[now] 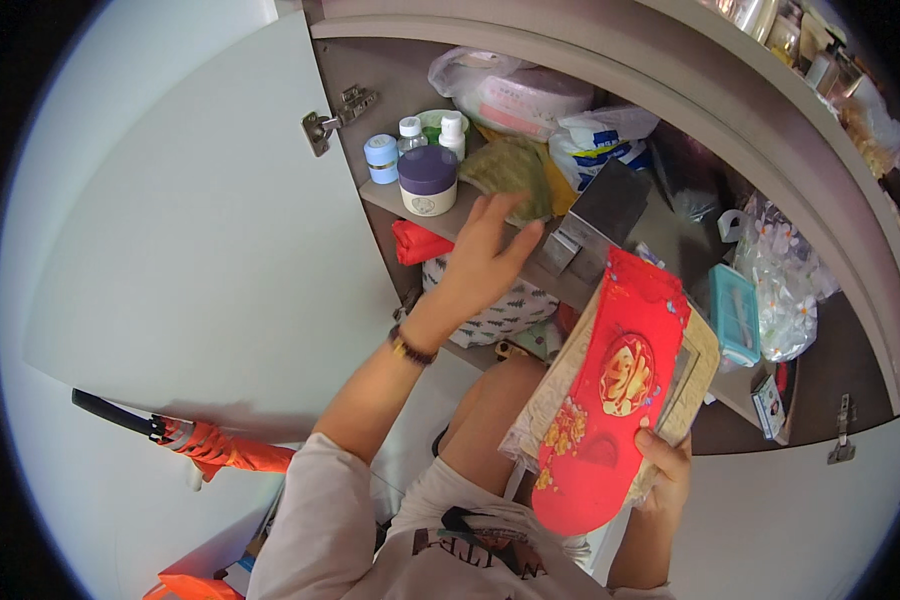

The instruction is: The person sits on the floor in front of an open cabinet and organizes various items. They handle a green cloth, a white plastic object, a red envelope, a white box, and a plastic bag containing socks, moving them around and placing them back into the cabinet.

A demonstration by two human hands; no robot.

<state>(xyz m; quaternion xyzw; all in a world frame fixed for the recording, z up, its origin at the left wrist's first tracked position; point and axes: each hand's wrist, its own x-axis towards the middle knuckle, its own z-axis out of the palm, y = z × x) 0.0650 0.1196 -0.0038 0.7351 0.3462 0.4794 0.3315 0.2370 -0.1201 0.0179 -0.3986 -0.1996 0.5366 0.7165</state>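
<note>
My right hand grips a red envelope with gold decoration, together with a tan patterned cardboard packet behind it. The thumb presses on the envelope's edge. My left hand is held out over the front of the cabinet shelf, fingers spread and holding nothing. Just beyond its fingertips lies an olive-green cloth-like pouch; whether they touch it I cannot tell. To the left of that stands a jar with a purple lid. A dark grey box rests to the right of my left hand.
The open cabinet door fills the left side. Small bottles, a wrapped pink package and plastic bags crowd the shelf. At right are a teal case and a flowered bag. A folded orange umbrella is at lower left.
</note>
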